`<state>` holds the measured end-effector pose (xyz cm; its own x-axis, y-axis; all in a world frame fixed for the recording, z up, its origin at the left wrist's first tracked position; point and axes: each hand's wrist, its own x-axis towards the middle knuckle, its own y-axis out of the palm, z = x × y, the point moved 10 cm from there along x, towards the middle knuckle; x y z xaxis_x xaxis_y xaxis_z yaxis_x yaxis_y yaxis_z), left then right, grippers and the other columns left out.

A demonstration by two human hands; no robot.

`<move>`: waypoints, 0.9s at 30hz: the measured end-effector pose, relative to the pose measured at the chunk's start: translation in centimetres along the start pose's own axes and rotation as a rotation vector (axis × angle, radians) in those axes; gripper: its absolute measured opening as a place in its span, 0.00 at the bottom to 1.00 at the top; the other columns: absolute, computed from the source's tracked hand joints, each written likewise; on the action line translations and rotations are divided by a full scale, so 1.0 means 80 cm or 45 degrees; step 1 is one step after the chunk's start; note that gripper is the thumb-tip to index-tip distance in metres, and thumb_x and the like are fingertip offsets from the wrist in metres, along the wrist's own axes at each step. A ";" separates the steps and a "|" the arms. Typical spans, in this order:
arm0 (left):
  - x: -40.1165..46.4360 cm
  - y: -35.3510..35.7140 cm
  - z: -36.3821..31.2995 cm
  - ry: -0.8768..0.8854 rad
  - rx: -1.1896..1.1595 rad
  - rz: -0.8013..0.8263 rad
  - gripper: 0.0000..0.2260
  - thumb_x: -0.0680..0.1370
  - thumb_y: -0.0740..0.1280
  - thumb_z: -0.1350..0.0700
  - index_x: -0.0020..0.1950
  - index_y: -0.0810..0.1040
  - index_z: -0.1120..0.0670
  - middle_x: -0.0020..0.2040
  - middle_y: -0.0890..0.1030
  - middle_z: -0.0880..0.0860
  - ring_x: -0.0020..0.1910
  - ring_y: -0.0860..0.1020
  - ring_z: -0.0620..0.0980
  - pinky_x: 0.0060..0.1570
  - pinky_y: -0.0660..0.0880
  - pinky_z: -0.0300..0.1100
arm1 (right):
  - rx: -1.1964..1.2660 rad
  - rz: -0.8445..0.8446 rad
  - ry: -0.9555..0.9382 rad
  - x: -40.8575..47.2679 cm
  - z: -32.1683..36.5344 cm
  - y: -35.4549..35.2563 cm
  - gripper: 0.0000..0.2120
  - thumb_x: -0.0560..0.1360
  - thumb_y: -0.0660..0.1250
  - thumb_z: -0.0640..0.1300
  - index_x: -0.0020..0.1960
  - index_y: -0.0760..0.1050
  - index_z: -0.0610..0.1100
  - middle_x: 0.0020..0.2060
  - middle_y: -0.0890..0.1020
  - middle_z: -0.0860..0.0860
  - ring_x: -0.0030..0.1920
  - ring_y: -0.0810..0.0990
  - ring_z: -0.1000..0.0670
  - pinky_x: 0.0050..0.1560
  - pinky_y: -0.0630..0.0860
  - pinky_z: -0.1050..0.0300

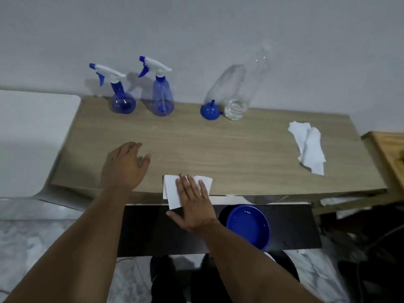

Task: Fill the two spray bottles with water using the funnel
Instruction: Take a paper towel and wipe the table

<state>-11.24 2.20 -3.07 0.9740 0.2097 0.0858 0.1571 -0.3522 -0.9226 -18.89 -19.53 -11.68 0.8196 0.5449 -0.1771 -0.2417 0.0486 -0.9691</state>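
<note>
Right hand (193, 202) flat, open, pressed on folded tissue (172, 190) overhanging near surface (218, 149) edge; left hand (125, 165) open, empty. Mid-surface clear; spray bottles (162, 95), funnel (209, 111) lined at wall.

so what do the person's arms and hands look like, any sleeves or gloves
Both arms are bare from the bottom of the picture to the fingertips: no sleeves show, and no gloves. The left hand and right hand carry no visible rings, watch or wristbands.
</note>
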 end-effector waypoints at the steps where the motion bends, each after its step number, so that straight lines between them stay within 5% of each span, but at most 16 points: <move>1: 0.001 0.009 -0.021 0.028 -0.006 0.015 0.25 0.79 0.59 0.39 0.70 0.74 0.53 0.68 0.76 0.54 0.67 0.72 0.57 0.69 0.69 0.57 | -0.001 0.003 0.033 -0.011 -0.026 -0.001 0.48 0.79 0.51 0.73 0.85 0.45 0.40 0.85 0.44 0.46 0.84 0.41 0.45 0.82 0.46 0.36; 6: -0.006 0.057 -0.114 0.082 -0.070 0.080 0.27 0.77 0.57 0.38 0.69 0.75 0.53 0.67 0.76 0.53 0.67 0.73 0.56 0.69 0.69 0.55 | 0.019 0.002 0.193 -0.059 -0.147 -0.008 0.50 0.78 0.52 0.74 0.85 0.46 0.41 0.85 0.44 0.47 0.84 0.41 0.45 0.81 0.47 0.35; 11: -0.016 0.107 -0.178 0.114 -0.043 0.183 0.28 0.78 0.55 0.36 0.71 0.74 0.50 0.69 0.75 0.50 0.68 0.72 0.54 0.70 0.68 0.54 | 0.027 0.049 0.369 -0.101 -0.252 -0.020 0.53 0.76 0.47 0.78 0.84 0.36 0.43 0.84 0.35 0.49 0.83 0.33 0.47 0.82 0.38 0.38; 17: -0.016 0.132 -0.237 0.166 -0.064 0.211 0.27 0.78 0.56 0.37 0.71 0.74 0.51 0.69 0.74 0.49 0.69 0.71 0.54 0.71 0.67 0.53 | 0.040 0.122 0.533 -0.143 -0.351 -0.025 0.58 0.72 0.53 0.79 0.83 0.29 0.44 0.81 0.29 0.50 0.81 0.28 0.47 0.81 0.35 0.37; 21: -0.016 0.131 -0.262 0.219 -0.046 0.201 0.24 0.80 0.60 0.39 0.71 0.73 0.51 0.69 0.74 0.49 0.70 0.70 0.52 0.72 0.66 0.53 | 0.032 0.162 0.706 -0.166 -0.381 -0.026 0.57 0.77 0.68 0.62 0.83 0.30 0.42 0.79 0.28 0.48 0.82 0.30 0.45 0.82 0.35 0.39; 24: -0.011 0.124 -0.279 0.249 -0.064 0.196 0.24 0.80 0.61 0.40 0.71 0.74 0.51 0.69 0.75 0.50 0.69 0.71 0.53 0.71 0.67 0.53 | 0.063 0.110 0.778 -0.179 -0.380 -0.034 0.42 0.81 0.63 0.40 0.84 0.37 0.41 0.83 0.36 0.47 0.84 0.37 0.43 0.83 0.39 0.41; 27: -0.008 0.119 -0.299 0.276 -0.096 0.227 0.23 0.80 0.62 0.42 0.72 0.74 0.52 0.70 0.74 0.50 0.70 0.70 0.53 0.70 0.67 0.53 | 0.242 0.012 0.748 -0.187 -0.355 -0.051 0.36 0.80 0.62 0.33 0.85 0.51 0.42 0.85 0.50 0.48 0.84 0.48 0.46 0.84 0.49 0.48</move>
<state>-6.45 -23.10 -2.92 0.9982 -0.0587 0.0111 -0.0155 -0.4344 -0.9006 -15.38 -51.65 -9.93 0.9530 -0.0035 -0.3030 -0.2946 0.2238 -0.9291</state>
